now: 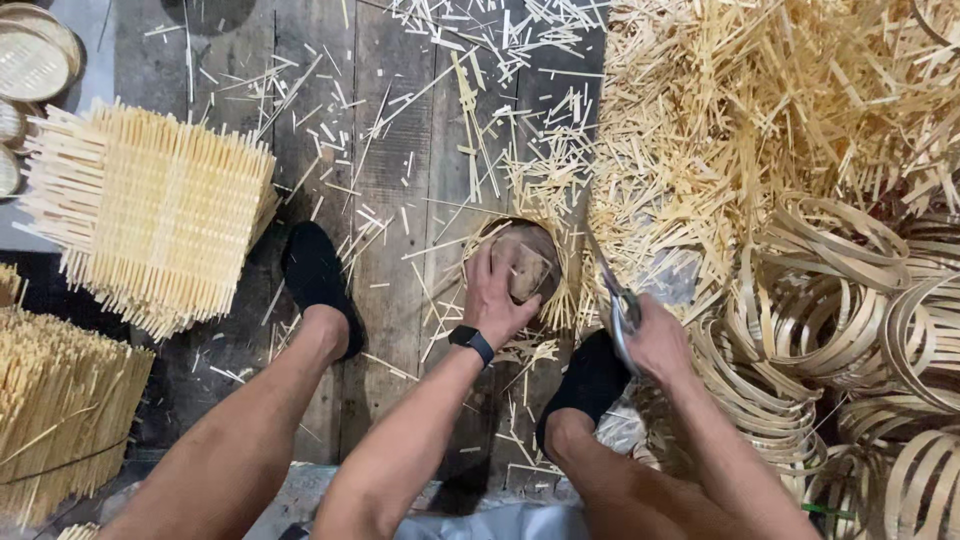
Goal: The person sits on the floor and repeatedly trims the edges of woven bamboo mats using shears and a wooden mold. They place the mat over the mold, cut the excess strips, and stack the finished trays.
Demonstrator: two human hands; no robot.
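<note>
The left hand [497,292] presses down flat, fingers spread, on a small round woven bamboo piece [528,262] that lies on the dark plank floor [390,180]; the thumb and fingers grip its near rim, and loose strip ends stick out past its edge on the far side and to the right of the hand. A dark smartwatch [471,342] sits on that wrist, just behind the hand. The right hand [655,338] is clenched around the handles of a pair of metal shears [610,290], whose blades point away from the hand toward the right edge of the round piece; whether the blades touch the strips cannot be told. Black-socked feet rest on the floor, one just below the right hand [590,385], the other well to the left of the left hand [318,280]. Further left of it stand stacks of square woven bamboo mats [150,215]. Right of the right hand lie a heap of bamboo offcuts [760,120] and a pile of bent bamboo hoops [830,300].
</note>
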